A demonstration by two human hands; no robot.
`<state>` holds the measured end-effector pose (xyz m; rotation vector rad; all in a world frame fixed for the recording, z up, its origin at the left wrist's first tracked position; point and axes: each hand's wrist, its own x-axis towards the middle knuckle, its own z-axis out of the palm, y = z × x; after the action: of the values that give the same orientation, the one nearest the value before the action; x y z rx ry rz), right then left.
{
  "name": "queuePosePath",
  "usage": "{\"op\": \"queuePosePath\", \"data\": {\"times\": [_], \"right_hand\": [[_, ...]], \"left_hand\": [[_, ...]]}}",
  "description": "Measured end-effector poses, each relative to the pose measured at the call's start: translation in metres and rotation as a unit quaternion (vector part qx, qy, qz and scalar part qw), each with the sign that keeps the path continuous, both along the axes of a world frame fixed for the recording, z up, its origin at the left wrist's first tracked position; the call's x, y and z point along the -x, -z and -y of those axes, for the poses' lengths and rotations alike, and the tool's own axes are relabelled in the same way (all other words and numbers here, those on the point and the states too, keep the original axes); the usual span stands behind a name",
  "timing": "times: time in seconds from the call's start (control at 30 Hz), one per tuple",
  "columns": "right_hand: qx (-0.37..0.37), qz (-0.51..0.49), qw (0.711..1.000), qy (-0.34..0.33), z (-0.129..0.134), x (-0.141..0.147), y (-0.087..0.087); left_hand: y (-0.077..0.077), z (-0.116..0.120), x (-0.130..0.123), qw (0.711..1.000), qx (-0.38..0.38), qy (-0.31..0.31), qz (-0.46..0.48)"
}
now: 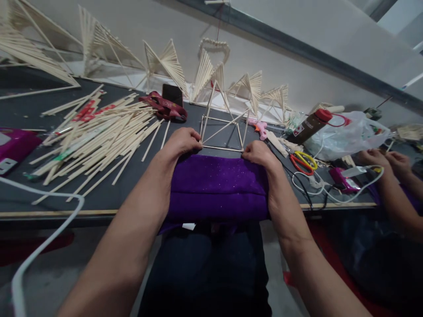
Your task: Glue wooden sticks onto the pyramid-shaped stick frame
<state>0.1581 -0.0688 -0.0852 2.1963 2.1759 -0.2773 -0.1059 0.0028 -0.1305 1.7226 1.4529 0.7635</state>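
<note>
The left hand (187, 140) has thumb and fingertips pinched together on the near left corner of a wooden stick frame (222, 148); the right hand (257, 153) is curled with its fingertips closed on the near right corner. The frame is on the bench (20, 112), just beyond a purple cloth (218, 189) that lies at the edge between the two forearms.

Several containers are about. Right of the frame, a translucent plastic bag (350, 136) lies crumpled; bits of green and orange show through it, too blurred to name. Against it leans a dark bottle (309, 127) with a red cap on, its contents hidden. A magenta packet (346, 180) lies near the bench edge below the bag, and another magenta packet (16, 147) sits at the far left; what they hold cannot be seen.

A pile of loose wooden sticks (102, 141) spreads left of the left hand, with red and green pieces of clear wrapping among them. A maroon lanyard (165, 105) lies behind the pile. Beyond the right hand are a pink glue gun (261, 127) and scissors (306, 163) with red and yellow handles. Finished-looking twisted stick models (170, 66) line the wall. At the far right, a co-worker's hands (376, 158) are held close together.
</note>
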Motion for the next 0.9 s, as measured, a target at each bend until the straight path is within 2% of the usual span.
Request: {"op": "queuePosePath", "data": {"times": [0.1,0.2,0.27,0.3,0.37,0.4,0.47,0.57,0.7,0.8,0.9], "right_hand": [[0.006,0.041,0.999,0.009,-0.002,0.001,0.002],[-0.023,0.067,0.996,0.062,-0.003,-0.011,0.002],[-0.075,0.060,0.989,0.110,-0.004,-0.022,0.000],[-0.101,0.035,0.986,0.125,-0.004,-0.028,-0.001],[-0.138,-0.054,0.980,0.132,-0.003,-0.036,-0.004],[-0.145,-0.102,0.976,0.124,-0.002,-0.040,-0.005],[-0.141,-0.164,0.971,0.103,0.004,-0.045,-0.006],[-0.117,-0.177,0.974,0.081,0.020,-0.051,-0.003],[-0.082,-0.173,0.979,0.068,0.039,-0.057,0.010],[-0.073,-0.113,0.990,0.045,0.043,-0.053,0.016],[-0.083,-0.008,0.996,0.035,0.040,-0.043,0.018]], "left_hand": [[-0.007,0.011,0.002,0.999,-0.006,-0.022,-0.041],[-0.019,0.032,0.001,0.988,-0.082,-0.073,-0.109],[-0.025,0.048,-0.004,0.976,-0.145,-0.077,-0.146],[-0.026,0.055,-0.007,0.971,-0.177,-0.043,-0.156],[-0.025,0.068,-0.016,0.951,-0.243,0.068,-0.182],[-0.023,0.073,-0.020,0.935,-0.264,0.121,-0.202],[-0.018,0.082,-0.027,0.908,-0.279,0.187,-0.251],[-0.013,0.092,-0.031,0.881,-0.277,0.246,-0.294],[-0.011,0.101,-0.028,0.847,-0.324,0.320,-0.275],[-0.009,0.106,-0.025,0.821,-0.374,0.333,-0.273],[-0.006,0.109,-0.024,0.807,-0.415,0.316,-0.276]]}}
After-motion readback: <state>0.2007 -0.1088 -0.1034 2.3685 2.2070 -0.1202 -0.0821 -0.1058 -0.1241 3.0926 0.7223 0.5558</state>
